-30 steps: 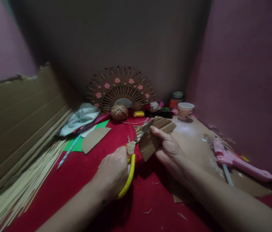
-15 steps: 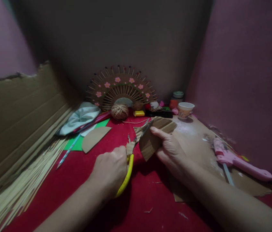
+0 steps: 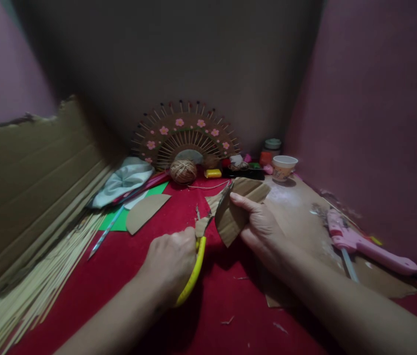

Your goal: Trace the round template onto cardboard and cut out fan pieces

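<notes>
My left hand is closed round the yellow handles of a pair of scissors, whose blades reach up into a brown cardboard piece. My right hand grips that cardboard piece from the right, thumb on top, holding it above the red cloth. A thin cut strip of cardboard curls off beside the blades.
A half-round cardboard cutout lies on green paper. A decorated stick fan, a twine ball and a cup stand at the back. A pink glue gun lies right. Bamboo sticks and a big cardboard sheet fill the left.
The scissor blades have closed further into the cardboard and my left hand has slipped slightly down and left. My right hand has kept the piece almost still.
</notes>
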Demonstrator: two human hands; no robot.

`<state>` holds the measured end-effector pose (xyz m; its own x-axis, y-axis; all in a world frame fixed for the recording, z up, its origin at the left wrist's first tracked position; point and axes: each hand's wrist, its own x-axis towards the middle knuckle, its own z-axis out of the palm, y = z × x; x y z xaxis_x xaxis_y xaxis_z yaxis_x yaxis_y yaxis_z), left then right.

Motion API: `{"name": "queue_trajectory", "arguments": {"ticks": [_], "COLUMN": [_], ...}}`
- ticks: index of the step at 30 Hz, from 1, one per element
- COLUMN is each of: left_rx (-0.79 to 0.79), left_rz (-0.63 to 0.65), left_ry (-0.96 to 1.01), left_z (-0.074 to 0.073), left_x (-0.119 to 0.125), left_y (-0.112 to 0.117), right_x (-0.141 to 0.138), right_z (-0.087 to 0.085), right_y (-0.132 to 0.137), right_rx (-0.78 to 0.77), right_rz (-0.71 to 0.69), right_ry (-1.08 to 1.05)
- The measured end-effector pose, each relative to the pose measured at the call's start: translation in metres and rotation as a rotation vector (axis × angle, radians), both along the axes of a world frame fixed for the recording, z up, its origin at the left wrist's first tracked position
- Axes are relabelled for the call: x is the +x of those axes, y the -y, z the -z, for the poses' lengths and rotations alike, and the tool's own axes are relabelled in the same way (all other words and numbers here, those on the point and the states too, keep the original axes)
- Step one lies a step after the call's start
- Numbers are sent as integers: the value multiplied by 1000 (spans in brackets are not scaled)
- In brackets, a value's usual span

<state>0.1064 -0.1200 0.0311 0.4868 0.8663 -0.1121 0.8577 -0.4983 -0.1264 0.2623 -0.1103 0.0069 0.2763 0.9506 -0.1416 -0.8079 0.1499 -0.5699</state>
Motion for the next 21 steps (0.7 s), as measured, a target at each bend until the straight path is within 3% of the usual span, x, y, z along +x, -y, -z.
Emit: {"name": "queue_trajectory", "arguments": {"ticks": [11, 21], "left_rx": [-14, -67], "left_rz": [80, -23], "left_ry": [79, 127], "left_z": [6, 5], "left_x": [-4, 1], "left_y": [-3, 1], "right_x": [7, 4], "right_z": [-10, -7], "right_y": [1, 2], "right_rx": [-53, 12], "right_rz": [12, -12], "right_ry": [-3, 7]}}
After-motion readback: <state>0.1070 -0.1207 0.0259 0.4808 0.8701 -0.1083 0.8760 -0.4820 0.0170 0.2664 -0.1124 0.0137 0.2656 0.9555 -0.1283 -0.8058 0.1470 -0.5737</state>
